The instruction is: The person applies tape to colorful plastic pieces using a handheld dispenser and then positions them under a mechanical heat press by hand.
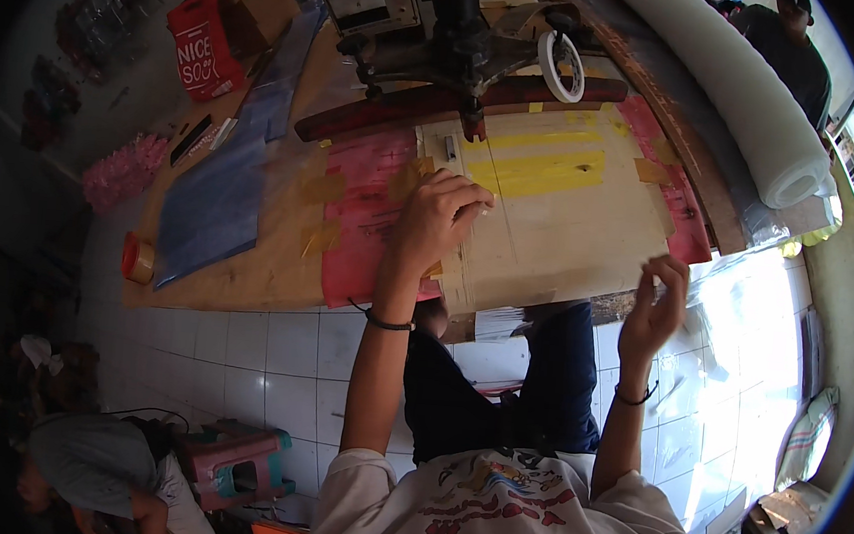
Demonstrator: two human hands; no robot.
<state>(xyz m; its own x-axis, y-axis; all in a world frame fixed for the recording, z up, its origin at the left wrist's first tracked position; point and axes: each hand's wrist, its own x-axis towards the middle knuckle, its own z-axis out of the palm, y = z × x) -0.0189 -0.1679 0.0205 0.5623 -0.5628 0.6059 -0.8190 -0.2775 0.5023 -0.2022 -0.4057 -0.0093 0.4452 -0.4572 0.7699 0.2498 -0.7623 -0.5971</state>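
My left hand [438,218] is over the table board, between its red-covered strip [356,211] and the pale bare middle [550,237]. Thumb and fingertips meet in a pinch; a tiny whitish spot shows at the tips, too small to name. Past the table's front right edge, my right hand [654,310] hangs in the air with its fingers curled together. Whatever it may hold cannot be made out. Beyond both hands stands a dark metal machine [459,54] with a long curved red bar [389,113] low over the board. Yellow tape strips [545,168] cross the board below the bar.
A white ring [561,67] hangs on the machine's right side. Blue plastic sheet [212,200] and a tape roll [138,257] lie at the left. A thick white foam roll [751,102] borders the right. One person [105,468] crouches low left by a stool [236,463]; another [790,55] is far right.
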